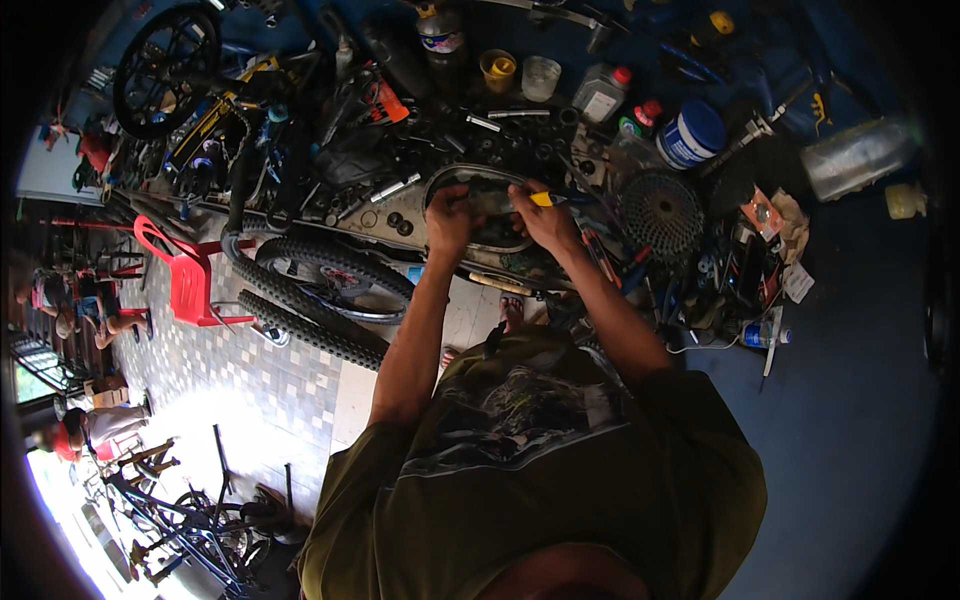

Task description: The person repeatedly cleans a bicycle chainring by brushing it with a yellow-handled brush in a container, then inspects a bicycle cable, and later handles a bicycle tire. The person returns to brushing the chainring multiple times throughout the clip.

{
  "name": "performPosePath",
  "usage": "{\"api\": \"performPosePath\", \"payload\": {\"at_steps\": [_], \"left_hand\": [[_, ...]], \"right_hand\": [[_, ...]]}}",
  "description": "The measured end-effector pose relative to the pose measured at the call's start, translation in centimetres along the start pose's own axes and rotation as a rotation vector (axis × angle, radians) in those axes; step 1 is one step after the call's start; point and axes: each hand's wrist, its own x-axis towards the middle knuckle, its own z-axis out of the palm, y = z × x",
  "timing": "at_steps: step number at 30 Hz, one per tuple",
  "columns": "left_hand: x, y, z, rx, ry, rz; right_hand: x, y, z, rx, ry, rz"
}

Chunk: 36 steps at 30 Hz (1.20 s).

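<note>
Both my hands are over an oval metal tray (505, 247) with dark contents on the cluttered workbench. My left hand (449, 214) is closed above the tray's left part; what its fingers pinch is too dark to make out. At the tray's right side my right hand (541, 218) has its fingers closed round a slim tool with a yellow end (543, 199). The rest of that tool is hidden by the fingers and shadow, so its kind is unclear. A large bicycle cassette (662, 215) lies to the right of my right hand.
Past the tray stand a plastic cup (540, 77), a grey bottle with a red cap (602, 92) and a blue-and-white tub (691, 134). Bicycle tyres (310, 315) and a red chair (190, 275) are on the left. Two people are farther off, near bicycle frames (165, 520).
</note>
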Motion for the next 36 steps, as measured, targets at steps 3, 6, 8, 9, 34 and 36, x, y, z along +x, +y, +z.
{"api": "performPosePath", "payload": {"at_steps": [3,6,8,9,34,36], "left_hand": [[0.0,0.1,-0.2,-0.004,-0.013,-0.09],[0.2,0.6,0.0,0.007,-0.035,-0.062],[-0.1,0.8,-0.1,-0.038,-0.039,-0.114],[-0.2,0.9,-0.2,-0.06,-0.038,-0.141],[1.2,1.1,0.4,-0.121,-0.154,-0.095],[1.4,0.5,0.3,-0.036,-0.182,-0.026]], "right_hand": [[-0.5,-1.0,-0.1,-0.074,-0.018,-0.045],[0.2,-0.2,-0.5,-0.129,-0.064,-0.223],[0.5,-0.1,-1.3,-0.158,-0.078,-0.183],[0.3,-0.6,-1.4,-0.18,-0.096,-0.185],[2.1,-0.7,-4.2,-0.316,-0.018,-0.24],[2.0,-1.6,-2.4,-0.112,0.005,-0.117]]}}
